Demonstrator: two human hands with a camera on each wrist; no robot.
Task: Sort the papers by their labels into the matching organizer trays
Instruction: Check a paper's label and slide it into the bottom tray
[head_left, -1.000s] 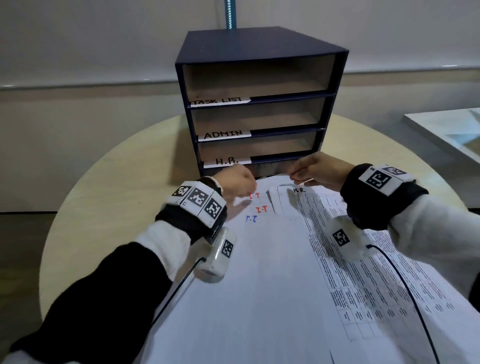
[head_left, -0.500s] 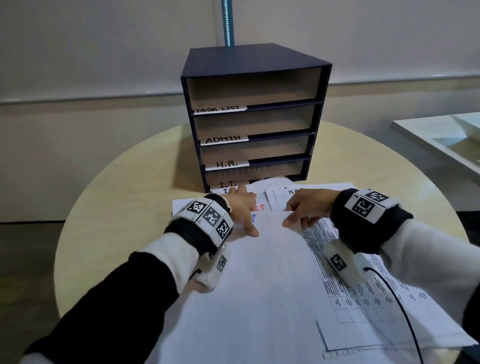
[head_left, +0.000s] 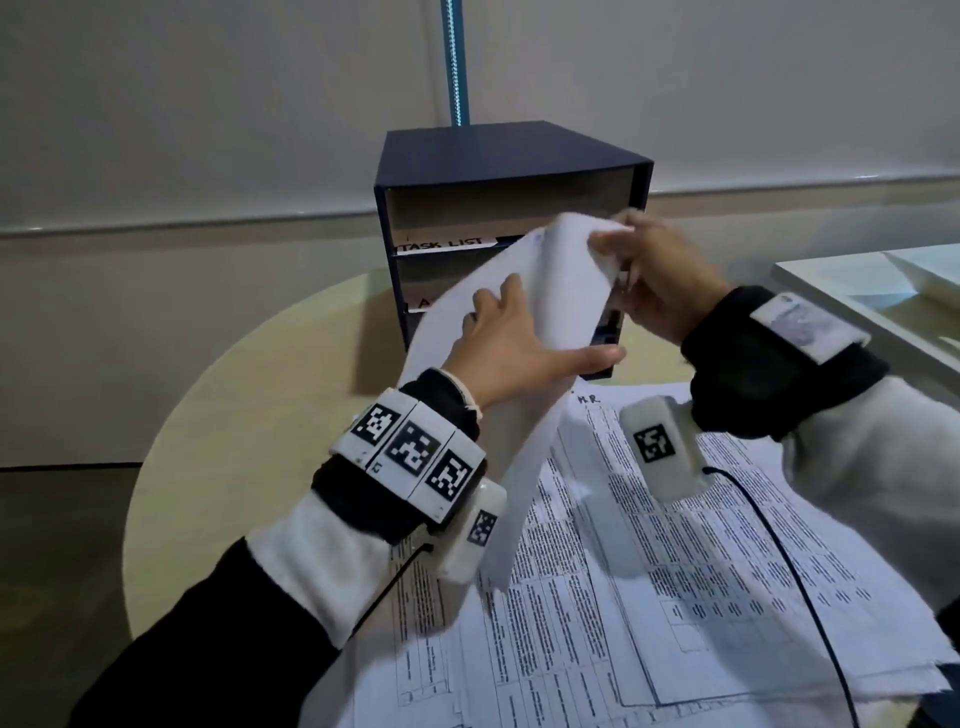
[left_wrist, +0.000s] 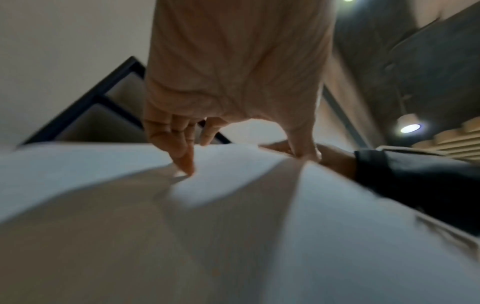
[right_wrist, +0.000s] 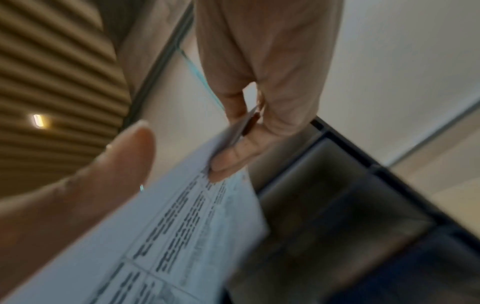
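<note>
A white sheet is lifted off the table and curls with its blank back toward me, in front of the dark navy organizer. My right hand pinches its top edge near the top slot; the right wrist view shows thumb and fingers clamped on the printed sheet. My left hand lies on the sheet's back with fingers spread, fingertips touching the paper. The TASK LIST label shows; the sheet hides the lower trays. A stack of printed papers lies below, the top one marked H.R..
The organizer stands at the far side of a round pale wooden table. A white counter sits off to the right, and a blue pole rises behind the organizer. Black cables hang from both wrist cameras over the stack.
Both hands were low on the stack; now they have raised the top sheet in front of the organizer, the right hand pinching its upper edge.
</note>
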